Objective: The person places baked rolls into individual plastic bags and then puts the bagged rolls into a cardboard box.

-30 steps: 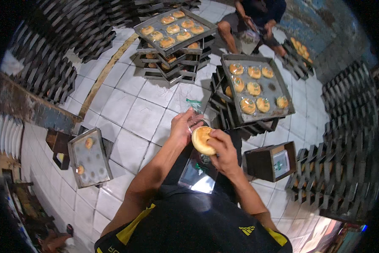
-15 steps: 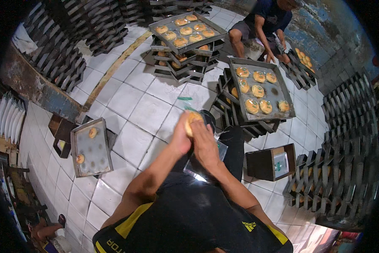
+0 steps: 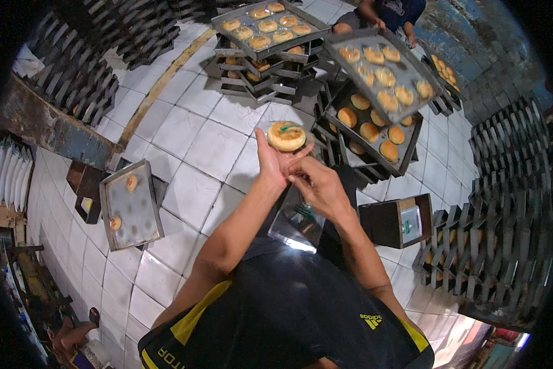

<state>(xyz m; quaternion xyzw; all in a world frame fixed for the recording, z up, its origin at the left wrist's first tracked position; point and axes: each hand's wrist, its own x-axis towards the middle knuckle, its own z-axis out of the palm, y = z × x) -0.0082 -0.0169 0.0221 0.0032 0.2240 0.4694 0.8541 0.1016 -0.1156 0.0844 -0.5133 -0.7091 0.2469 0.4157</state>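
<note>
A round golden bun (image 3: 286, 136) with a green mark on top, seemingly in clear plastic, rests on my left hand (image 3: 269, 158), palm up with the fingers beneath the bun. My right hand (image 3: 321, 184) meets the left palm just below the bun. Its fingers are curled and pinched together; whatever lies between them is too small to make out. Below my hands, a stack of clear plastic bags (image 3: 296, 226) with green print lies on my lap, reflecting light.
At left a tray (image 3: 130, 224) holds two buns. Ahead stand stacked trays (image 3: 261, 55) of buns. A co-worker (image 3: 392, 15) holds a tilted tray (image 3: 375, 86) of wrapped buns above another stack (image 3: 408, 154). An open box (image 3: 381, 226) with plastic bags stands right.
My hands have parted from around the bun, which now lies face up on my left hand; the right has drawn back toward the palm. The co-worker's tray has lifted, uncovering buns below.
</note>
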